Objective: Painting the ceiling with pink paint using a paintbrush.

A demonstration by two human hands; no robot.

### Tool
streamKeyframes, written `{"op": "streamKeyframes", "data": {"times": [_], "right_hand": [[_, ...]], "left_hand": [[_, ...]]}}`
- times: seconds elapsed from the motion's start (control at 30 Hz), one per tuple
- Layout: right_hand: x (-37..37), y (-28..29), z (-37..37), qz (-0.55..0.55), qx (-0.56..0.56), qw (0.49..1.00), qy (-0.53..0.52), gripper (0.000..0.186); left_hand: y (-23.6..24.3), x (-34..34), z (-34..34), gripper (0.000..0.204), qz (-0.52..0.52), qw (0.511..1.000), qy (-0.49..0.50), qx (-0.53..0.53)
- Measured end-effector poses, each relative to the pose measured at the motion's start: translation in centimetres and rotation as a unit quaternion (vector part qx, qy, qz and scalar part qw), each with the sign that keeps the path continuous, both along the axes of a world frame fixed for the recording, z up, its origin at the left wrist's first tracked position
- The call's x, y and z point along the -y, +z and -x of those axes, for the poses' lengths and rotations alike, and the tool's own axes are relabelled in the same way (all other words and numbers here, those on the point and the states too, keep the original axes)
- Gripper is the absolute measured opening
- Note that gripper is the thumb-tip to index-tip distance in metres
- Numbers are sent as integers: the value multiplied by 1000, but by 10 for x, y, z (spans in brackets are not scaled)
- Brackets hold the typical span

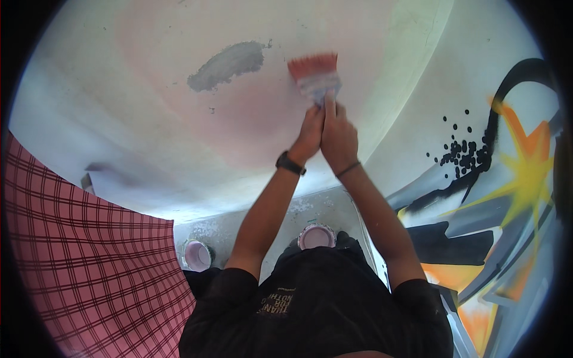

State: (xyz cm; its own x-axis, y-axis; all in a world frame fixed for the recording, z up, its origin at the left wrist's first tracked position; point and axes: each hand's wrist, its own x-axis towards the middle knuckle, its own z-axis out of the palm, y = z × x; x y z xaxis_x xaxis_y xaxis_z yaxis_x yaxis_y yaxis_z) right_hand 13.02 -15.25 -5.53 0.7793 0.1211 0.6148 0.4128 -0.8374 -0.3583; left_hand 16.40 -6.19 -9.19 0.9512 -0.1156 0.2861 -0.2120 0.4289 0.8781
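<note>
Both my arms reach up to a pale wall (239,119) with a faint pink tint. A wide paintbrush (316,74) with reddish bristles and a white-smeared ferrule is held between my hands, its bristles up against or close to the wall. My right hand (339,134) wraps the handle, one finger stretched along it toward the ferrule. Pressed beside it, my left hand (309,134) also grips the handle, which the fingers mostly hide. Left of the brush, a rough grey patch (228,65) marks the wall.
Below, on the grey floor (239,224), stand two buckets of pale pink paint, one bucket (316,236) by my feet and another bucket (197,255) further left. A red checked cloth (89,256) hangs at the left. The right wall carries a colourful mural (507,185).
</note>
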Motion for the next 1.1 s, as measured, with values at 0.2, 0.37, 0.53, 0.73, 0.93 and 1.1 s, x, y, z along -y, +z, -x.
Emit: {"op": "streamKeyframes", "data": {"times": [0.2,0.37,0.53,0.73,0.93,1.1], "right_hand": [[8,-145,18,128,-366,920,56,39],[-6,-152,17,62,-379,921,62,34],[8,1,11,-55,-239,969,20,19],[8,110,12,-123,-16,992,6,24],[-3,218,-6,-93,148,985,-12,23],[-18,267,43,-138,196,971,-2,20]], "left_hand": [[-162,8,57,25,181,916,-61,-354],[-173,-7,50,23,54,942,-45,-328],[-5,-1,24,25,-3,976,-65,-208],[133,0,14,24,-122,992,-35,-17],[262,-11,-1,27,-128,986,-34,104],[293,-15,27,29,-150,945,-28,288]]}}
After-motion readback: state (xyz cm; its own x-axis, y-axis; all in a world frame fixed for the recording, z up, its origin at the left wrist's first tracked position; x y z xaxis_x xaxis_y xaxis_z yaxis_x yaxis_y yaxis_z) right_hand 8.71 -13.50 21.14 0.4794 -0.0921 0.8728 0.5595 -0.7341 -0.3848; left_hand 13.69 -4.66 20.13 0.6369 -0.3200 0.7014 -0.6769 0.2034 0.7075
